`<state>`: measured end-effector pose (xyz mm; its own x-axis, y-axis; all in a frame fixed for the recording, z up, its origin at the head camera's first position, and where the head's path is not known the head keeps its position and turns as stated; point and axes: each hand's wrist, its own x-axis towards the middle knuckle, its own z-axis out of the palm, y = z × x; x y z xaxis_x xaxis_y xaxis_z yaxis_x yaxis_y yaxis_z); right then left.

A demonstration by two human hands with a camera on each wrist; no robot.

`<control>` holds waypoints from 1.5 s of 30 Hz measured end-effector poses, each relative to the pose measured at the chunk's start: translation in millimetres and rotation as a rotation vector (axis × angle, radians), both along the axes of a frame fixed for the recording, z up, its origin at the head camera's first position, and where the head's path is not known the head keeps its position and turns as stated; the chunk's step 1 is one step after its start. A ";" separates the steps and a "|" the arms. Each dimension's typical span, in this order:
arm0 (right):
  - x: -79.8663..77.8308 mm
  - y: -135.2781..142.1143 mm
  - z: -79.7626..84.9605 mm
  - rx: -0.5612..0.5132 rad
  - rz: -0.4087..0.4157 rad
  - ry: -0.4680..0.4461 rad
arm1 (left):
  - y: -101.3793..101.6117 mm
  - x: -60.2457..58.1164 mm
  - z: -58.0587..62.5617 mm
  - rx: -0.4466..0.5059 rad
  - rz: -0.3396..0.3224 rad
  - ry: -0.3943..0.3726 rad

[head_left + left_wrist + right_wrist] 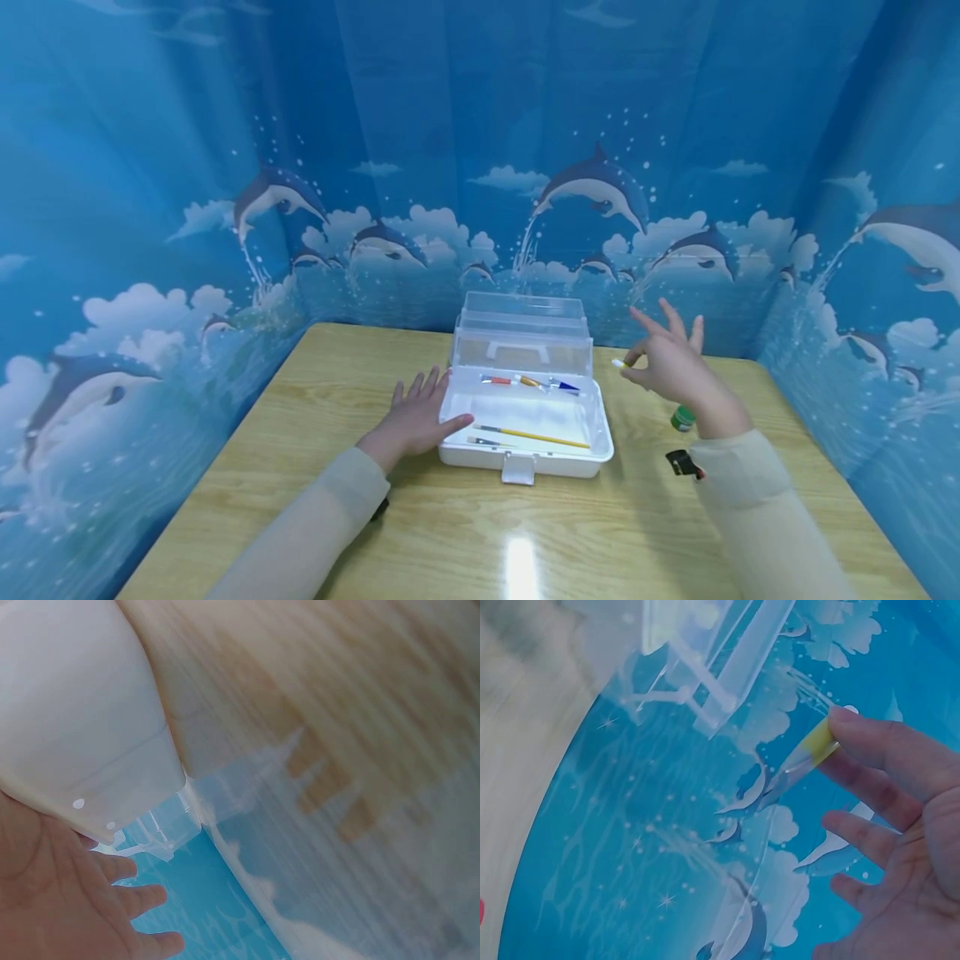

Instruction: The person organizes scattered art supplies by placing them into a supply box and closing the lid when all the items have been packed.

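Note:
A white plastic case (pixel 480 457) with a clear lid (pixel 522 332) stands open on the table. Flat along its left rim rests my left hand (pixel 411 421), fingers straight and spread; the left wrist view shows the palm (pixel 52 892) beside the case's white wall (pixel 82 712). To the right of the case, my right hand (pixel 672 375) pinches a small yellow paint tube (pixel 821 742) between thumb and forefinger, the other fingers spread. Inside the case lie a red paint tube (pixel 498 380), an orange one (pixel 530 382), a blue one (pixel 566 387), a yellow-handled paintbrush (pixel 547 437) and a shorter brush (pixel 486 442).
A green jar (pixel 682 418) stands on the wooden table (pixel 450 550), near my right wrist. Small black objects show beside the right sleeve (pixel 684 463) and under the left sleeve. A latch (pixel 518 469) hangs at the case's front. Dolphin-print curtains (pixel 487 150) surround the table.

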<state>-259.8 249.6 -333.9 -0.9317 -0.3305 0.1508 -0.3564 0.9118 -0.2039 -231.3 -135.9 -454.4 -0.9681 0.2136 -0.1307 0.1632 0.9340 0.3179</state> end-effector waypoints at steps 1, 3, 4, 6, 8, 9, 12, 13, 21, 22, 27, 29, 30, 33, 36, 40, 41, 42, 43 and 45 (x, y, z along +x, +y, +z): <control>-1.1 -2.7 1.1 -0.004 0.002 0.003 | -0.1 0.0 0.1 0.002 -0.001 0.001; -3.1 -8.2 3.3 -0.009 0.006 0.006 | -0.2 -0.2 0.4 0.004 -0.002 0.004; -4.0 -11.0 4.2 -0.015 0.008 0.005 | -0.2 -0.1 0.6 0.006 -0.001 0.004; -5.3 -16.9 5.9 -0.029 0.018 0.008 | 0.0 -0.1 0.9 0.008 -0.001 0.002; -7.4 -22.1 6.8 -0.047 0.025 0.008 | 0.1 -0.1 0.7 0.007 -0.001 0.001; -8.3 -24.8 7.3 -0.057 0.030 0.008 | 0.1 0.1 0.5 0.006 -0.001 -0.002; -10.7 -32.5 9.3 -0.077 0.044 0.010 | 0.2 0.2 0.0 0.002 -0.003 -0.002; -11.8 -35.2 9.9 -0.083 0.049 0.009 | 0.1 0.4 0.0 -0.002 -0.003 0.000; -21.5 -60.8 14.7 -0.133 0.090 0.013 | 0.1 0.0 -0.9 0.008 -0.005 0.007; -22.6 -64.5 14.9 -0.137 0.095 0.013 | 0.1 -0.3 -1.5 0.012 -0.004 0.006; -26.8 -82.5 14.6 -0.157 0.118 0.001 | 0.3 -1.4 -3.1 0.018 0.002 0.005; -29.3 -89.7 13.1 -0.161 0.127 -0.001 | 0.2 -1.6 -3.1 0.017 -0.001 0.009; -30.6 -93.5 11.8 -0.164 0.132 0.000 | 0.1 -1.2 -2.8 0.016 -0.002 0.009; -35.1 -105.0 6.8 -0.169 0.151 -0.003 | -0.7 -0.1 -2.4 -0.001 -0.002 0.009; -38.3 -115.9 1.3 -0.175 0.167 -0.007 | -1.5 1.1 -2.3 -0.012 -0.002 0.005; -41.8 -128.5 -4.4 -0.166 0.184 -0.005 | -1.4 0.3 -2.6 0.006 -0.009 0.011; -42.8 -131.6 -5.5 -0.162 0.190 -0.003 | -1.3 -0.3 -2.6 0.011 -0.011 0.015; -43.9 -134.9 -6.8 -0.160 0.196 0.000 | -1.2 -0.8 -2.7 0.013 -0.013 0.018; -44.8 -138.3 -8.1 -0.160 0.200 0.000 | -1.1 -1.6 -2.9 0.014 -0.013 0.019; -46.8 -145.5 -10.2 -0.163 0.213 0.007 | -1.0 -2.5 -3.3 0.011 -0.012 0.021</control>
